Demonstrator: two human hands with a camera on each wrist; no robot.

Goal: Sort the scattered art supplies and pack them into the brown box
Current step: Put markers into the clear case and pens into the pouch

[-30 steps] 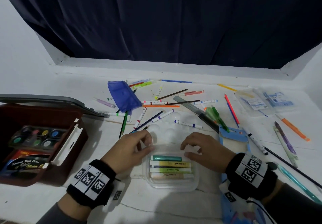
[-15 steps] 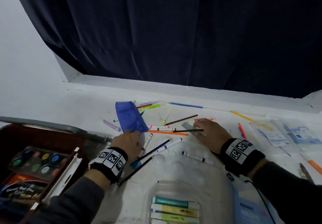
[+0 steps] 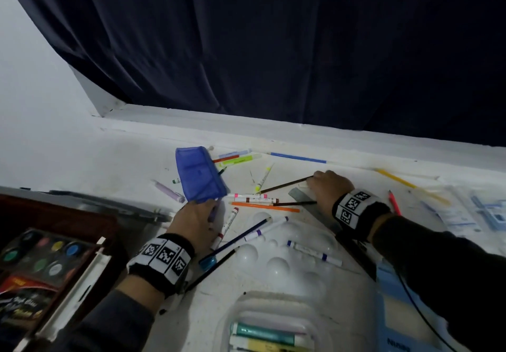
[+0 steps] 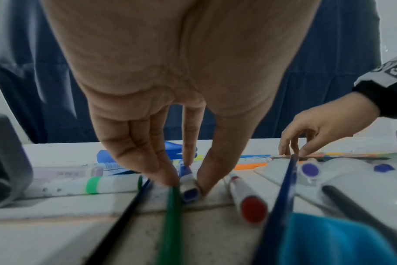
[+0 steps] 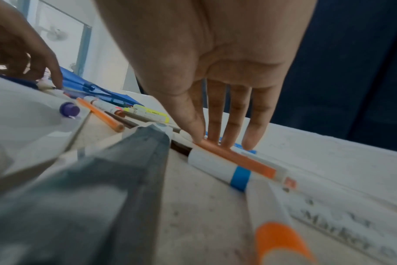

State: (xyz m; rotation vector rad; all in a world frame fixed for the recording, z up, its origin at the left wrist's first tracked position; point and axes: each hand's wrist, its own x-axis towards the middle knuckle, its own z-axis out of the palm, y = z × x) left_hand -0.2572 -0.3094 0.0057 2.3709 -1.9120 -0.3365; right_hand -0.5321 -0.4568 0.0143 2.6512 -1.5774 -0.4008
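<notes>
The brown box [image 3: 68, 214] stands open at the left with a paint set [image 3: 41, 255] inside. Markers and pencils lie scattered over the white surface. My left hand [image 3: 208, 212] reaches just below the blue pouch [image 3: 200, 176]; in the left wrist view its thumb and fingers [image 4: 163, 177] pinch a blue-capped marker [image 4: 189, 193] that lies on the surface. Farther right, my right hand [image 3: 315, 183] is spread over the pile. Its straight fingertips [image 5: 215, 141] touch an orange-brown marker [image 5: 243, 159] beside a blue-banded white one [image 5: 215, 168].
A white paint palette [image 3: 287, 250] and a clear case of highlighters [image 3: 262, 335] lie near me. A grey ruler [image 3: 301, 195] runs under my right wrist. Plastic packets [image 3: 465, 209] sit at the far right, a blue card [image 3: 397, 313] at the near right. A dark curtain hangs behind.
Both hands left the clear highlighter case and reached forward into the scattered markers, left toward the blue pouch, right toward the ruler. The left fingers have closed on a marker.
</notes>
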